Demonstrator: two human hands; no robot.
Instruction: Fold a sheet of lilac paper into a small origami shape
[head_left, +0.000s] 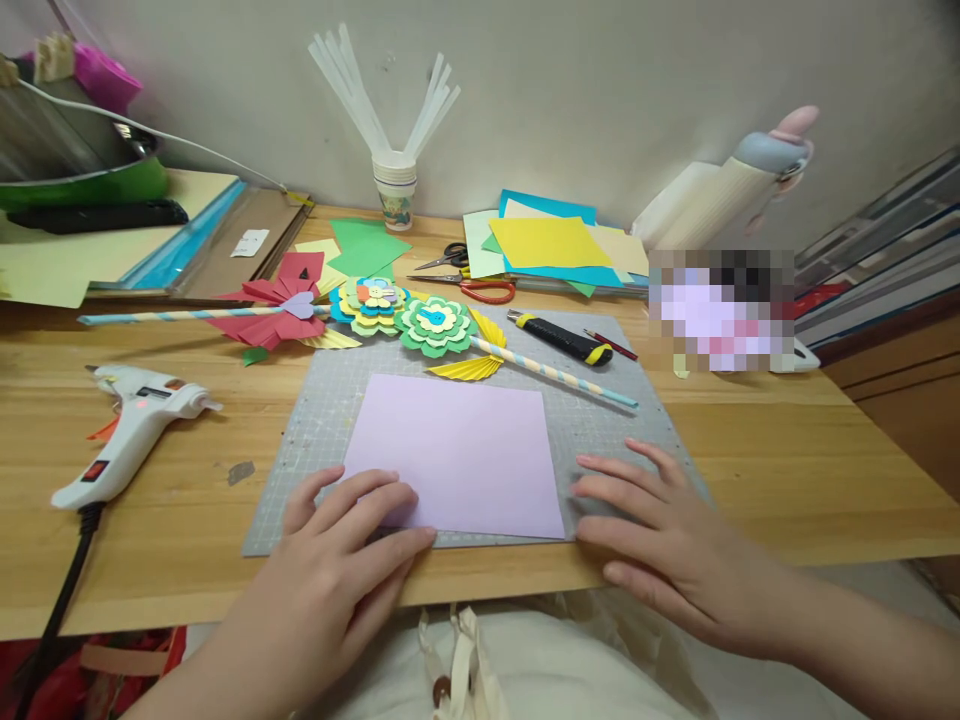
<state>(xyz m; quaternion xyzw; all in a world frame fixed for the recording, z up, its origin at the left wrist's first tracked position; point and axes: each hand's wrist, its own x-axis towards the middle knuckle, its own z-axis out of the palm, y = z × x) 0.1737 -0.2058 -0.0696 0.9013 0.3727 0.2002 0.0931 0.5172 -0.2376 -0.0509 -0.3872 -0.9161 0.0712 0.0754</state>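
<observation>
A sheet of light purple paper (pixel 465 450) lies flat on the grey cutting mat (pixel 300 460). My left hand (pixel 349 555) rests on the sheet's lower left corner, its fingers stretched out over the paper. Just right of the sheet, my right hand (pixel 667 540) is spread above the mat, holding nothing. Behind the sheet lie two layered paper flowers, one green (pixel 437 322) and one blue and yellow (pixel 371 305), on striped paper sticks. Yellow pleated leaves (pixel 480 355) and a red paper flower (pixel 281 305) are beside them.
A white glue gun (pixel 142 425) lies at the left, its cord running off the front edge. A utility knife (pixel 562 338) and pencil (pixel 611 344) are behind the sheet. Scissors (pixel 480 288), coloured paper (pixel 551 243) and a paper cup stack (pixel 394 190) with translucent sticks stand farther back.
</observation>
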